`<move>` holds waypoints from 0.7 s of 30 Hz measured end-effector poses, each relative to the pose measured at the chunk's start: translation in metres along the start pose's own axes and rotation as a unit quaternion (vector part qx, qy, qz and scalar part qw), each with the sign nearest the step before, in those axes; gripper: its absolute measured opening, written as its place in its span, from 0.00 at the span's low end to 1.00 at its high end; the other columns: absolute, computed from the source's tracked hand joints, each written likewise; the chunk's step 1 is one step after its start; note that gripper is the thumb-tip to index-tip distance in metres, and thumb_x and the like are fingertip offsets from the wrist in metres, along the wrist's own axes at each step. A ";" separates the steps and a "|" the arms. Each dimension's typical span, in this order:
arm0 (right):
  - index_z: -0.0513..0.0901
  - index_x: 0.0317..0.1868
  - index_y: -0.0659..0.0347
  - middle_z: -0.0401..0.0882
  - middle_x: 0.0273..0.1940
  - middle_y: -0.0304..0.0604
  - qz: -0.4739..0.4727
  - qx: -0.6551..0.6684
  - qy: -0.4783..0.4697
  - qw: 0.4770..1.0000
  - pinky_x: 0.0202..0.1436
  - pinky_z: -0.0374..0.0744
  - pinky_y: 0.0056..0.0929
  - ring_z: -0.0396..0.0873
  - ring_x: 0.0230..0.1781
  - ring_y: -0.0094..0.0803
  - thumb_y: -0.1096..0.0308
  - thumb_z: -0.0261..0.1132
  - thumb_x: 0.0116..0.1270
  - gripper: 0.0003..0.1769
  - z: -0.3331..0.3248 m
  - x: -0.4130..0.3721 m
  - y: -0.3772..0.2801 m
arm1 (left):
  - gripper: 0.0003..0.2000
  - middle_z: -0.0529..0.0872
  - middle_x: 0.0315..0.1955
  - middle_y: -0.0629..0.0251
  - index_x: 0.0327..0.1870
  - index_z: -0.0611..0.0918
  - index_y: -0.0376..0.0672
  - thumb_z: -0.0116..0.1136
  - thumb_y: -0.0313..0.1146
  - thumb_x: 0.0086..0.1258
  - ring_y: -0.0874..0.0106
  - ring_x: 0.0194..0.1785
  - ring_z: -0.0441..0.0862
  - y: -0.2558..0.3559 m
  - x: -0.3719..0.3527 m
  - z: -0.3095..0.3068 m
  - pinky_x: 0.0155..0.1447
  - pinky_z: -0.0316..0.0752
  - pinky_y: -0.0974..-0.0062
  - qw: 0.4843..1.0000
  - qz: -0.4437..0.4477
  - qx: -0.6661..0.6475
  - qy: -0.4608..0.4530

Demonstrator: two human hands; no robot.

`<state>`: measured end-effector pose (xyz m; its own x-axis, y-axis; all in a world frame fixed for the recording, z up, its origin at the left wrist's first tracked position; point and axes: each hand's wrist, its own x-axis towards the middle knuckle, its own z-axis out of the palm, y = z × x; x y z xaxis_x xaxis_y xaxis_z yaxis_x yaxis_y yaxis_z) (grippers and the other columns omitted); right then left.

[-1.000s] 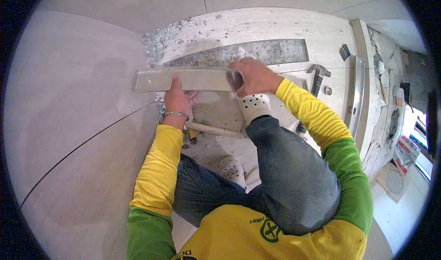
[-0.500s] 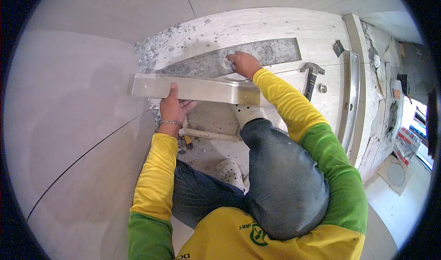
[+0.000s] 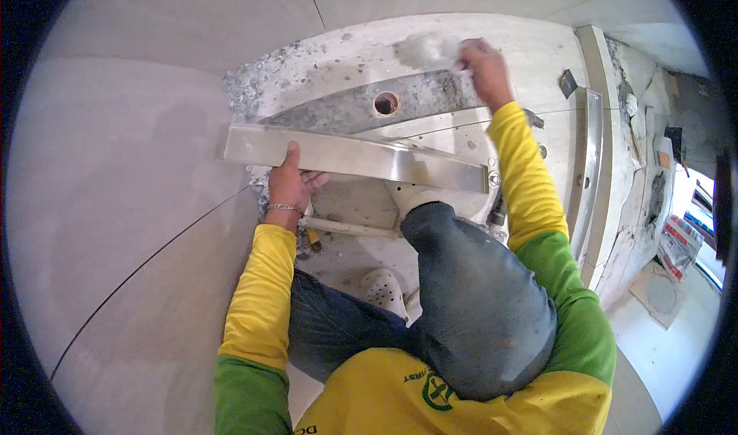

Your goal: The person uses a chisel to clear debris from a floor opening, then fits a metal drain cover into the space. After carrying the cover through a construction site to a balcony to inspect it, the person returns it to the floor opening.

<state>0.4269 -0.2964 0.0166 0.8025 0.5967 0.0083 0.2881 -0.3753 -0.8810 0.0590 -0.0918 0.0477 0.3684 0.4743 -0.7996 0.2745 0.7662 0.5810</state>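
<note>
My left hand (image 3: 290, 185) is closed on the lower edge of a long, shiny steel drain channel (image 3: 338, 147), thumb across its face. The channel is held in the air, tilted slightly down to the right. Beyond it, a long grey recess (image 3: 327, 110) is cut in the tiled floor, with a round pipe hole (image 3: 386, 103) open in it. My right hand (image 3: 484, 70) is above the recess's right end, fingers closed on a whitish crumpled wad (image 3: 430, 50) smeared by motion.
A hammer (image 3: 498, 210) lies partly hidden under my right forearm. A second long metal piece (image 3: 590, 170) rests along the raised kerb (image 3: 603, 127) at right. Rubble (image 3: 250, 93) covers the floor's left corner. A yellow-handled tool (image 3: 314, 239) lies near my feet.
My right hand has lifted away from the recess to the right with the whitish wad, uncovering the round hole. The left hand and the drain channel have barely moved.
</note>
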 end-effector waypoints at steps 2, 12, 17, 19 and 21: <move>0.82 0.35 0.63 0.82 0.37 0.44 0.002 -0.112 0.031 0.993 0.40 0.77 0.30 0.81 0.34 0.33 0.66 0.55 0.63 0.11 -0.046 0.016 -0.007 | 0.25 0.84 0.45 0.59 0.56 0.75 0.39 0.54 0.54 0.73 0.63 0.44 0.84 0.003 -0.001 0.004 0.44 0.83 0.62 1.000 0.006 0.005 0.014; 0.71 0.67 0.57 0.75 0.62 0.55 -0.025 -0.205 -0.181 0.961 0.68 0.68 0.45 0.71 0.64 0.53 0.35 0.73 0.49 0.51 -0.032 -0.043 -0.016 | 0.26 0.79 0.51 0.55 0.60 0.72 0.39 0.50 0.54 0.74 0.59 0.53 0.79 -0.002 0.031 0.010 0.53 0.79 0.60 0.994 0.034 -0.103 -0.007; 0.66 0.70 0.50 0.71 0.64 0.52 -0.195 -0.364 -0.265 0.871 0.71 0.62 0.55 0.67 0.66 0.52 0.45 0.78 0.41 0.54 0.001 -0.072 -0.020 | 0.24 0.74 0.58 0.55 0.64 0.69 0.42 0.47 0.50 0.77 0.56 0.60 0.74 -0.013 0.050 -0.002 0.60 0.76 0.55 0.994 0.078 -0.062 -0.044; 0.66 0.70 0.50 0.73 0.61 0.51 -0.167 -0.392 -0.277 0.861 0.69 0.63 0.57 0.69 0.64 0.52 0.49 0.78 0.41 0.54 0.002 -0.063 -0.017 | 0.22 0.78 0.53 0.56 0.62 0.69 0.42 0.47 0.48 0.77 0.57 0.57 0.76 -0.010 0.048 0.005 0.59 0.77 0.55 0.983 0.021 -0.182 0.008; 0.70 0.66 0.51 0.76 0.52 0.50 -0.155 -0.379 -0.275 0.870 0.64 0.69 0.53 0.72 0.57 0.52 0.62 0.74 0.42 0.45 -0.002 -0.054 -0.018 | 0.20 0.79 0.51 0.56 0.60 0.71 0.42 0.47 0.47 0.77 0.57 0.54 0.78 -0.005 0.045 0.009 0.57 0.79 0.57 0.984 0.021 -0.179 0.008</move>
<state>0.3794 -0.3229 0.0327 0.3137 0.9235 -0.2209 0.8749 -0.3715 -0.3107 0.0827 -0.0780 0.0103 0.3585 0.5137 -0.7795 -0.0726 0.8478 0.5253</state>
